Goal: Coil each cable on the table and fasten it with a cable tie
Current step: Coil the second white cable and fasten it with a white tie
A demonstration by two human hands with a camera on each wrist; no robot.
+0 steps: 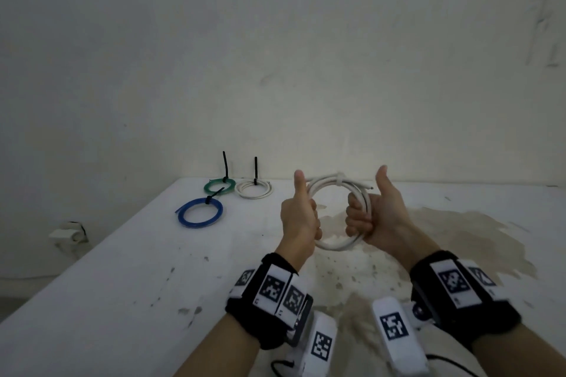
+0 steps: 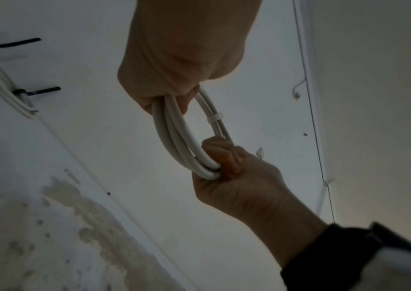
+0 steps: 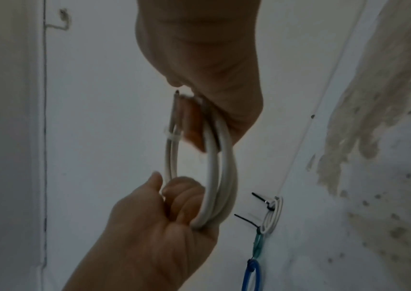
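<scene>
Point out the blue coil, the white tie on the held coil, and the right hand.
blue coil (image 1: 200, 214): head view, on its near-left loop.
white tie (image 2: 213, 117): left wrist view, on its band.
right hand (image 1: 372, 217): head view, on its back.

Three tied coils (image 1: 220, 199) are laid on the table (image 1: 107, 278) at its far left. A fourth coil (image 1: 333, 211) is held above the table, right of them, between both hands.

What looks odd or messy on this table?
A big brownish stain spreads across the white table beneath the hands, with dark specks around it. The three tied coils at the back lie tidy, their black tie tails left long.
</scene>
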